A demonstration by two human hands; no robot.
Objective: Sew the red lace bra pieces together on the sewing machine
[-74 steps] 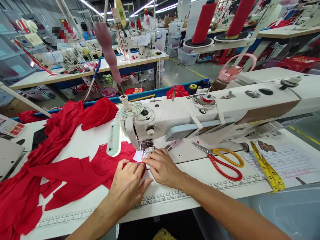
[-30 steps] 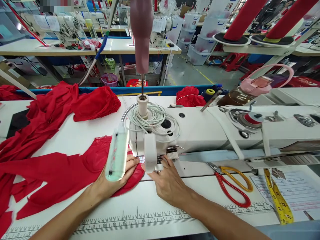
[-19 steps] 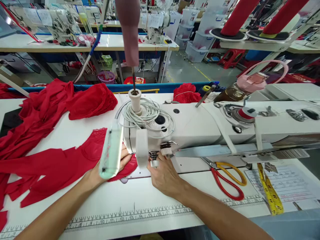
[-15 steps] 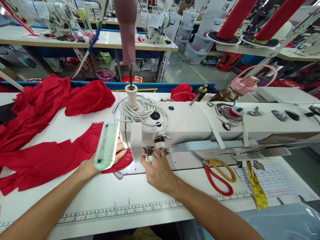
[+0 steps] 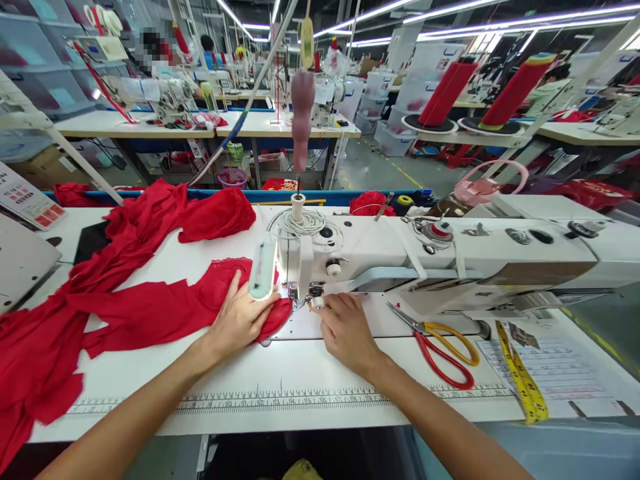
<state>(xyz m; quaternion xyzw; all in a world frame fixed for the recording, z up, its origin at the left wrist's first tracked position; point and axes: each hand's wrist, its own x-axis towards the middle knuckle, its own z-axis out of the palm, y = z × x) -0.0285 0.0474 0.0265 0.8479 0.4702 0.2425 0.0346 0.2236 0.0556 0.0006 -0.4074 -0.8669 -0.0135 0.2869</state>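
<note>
My left hand (image 5: 237, 321) lies on a red lace-edged fabric piece (image 5: 165, 310), fingers stretched toward the needle area of a white sewing machine (image 5: 385, 247). A pale green guard plate (image 5: 263, 270) hangs just over those fingers. The fabric's right end reaches the presser foot (image 5: 293, 293). To the right of the foot, my right hand (image 5: 349, 331) is closed with curled fingers beside a small white knob (image 5: 317, 302). What its fingertips hold, if anything, is hidden. Scissors (image 5: 447, 350) with one red and one yellow handle lie right of this hand.
More red fabric (image 5: 145, 227) is heaped at left. A yellow tape measure (image 5: 523, 377) lies over a written sheet (image 5: 565, 373). A printed ruler (image 5: 295, 401) runs along the table's front. A pink-handled screwdriver (image 5: 301, 127) stands upright on the machine head; red thread cones (image 5: 447, 90) rise behind.
The head view has tilted up and shows more of the room. My left hand now shows more clearly on the fabric. My right hand stays beside the machine head, fingers curled.
</note>
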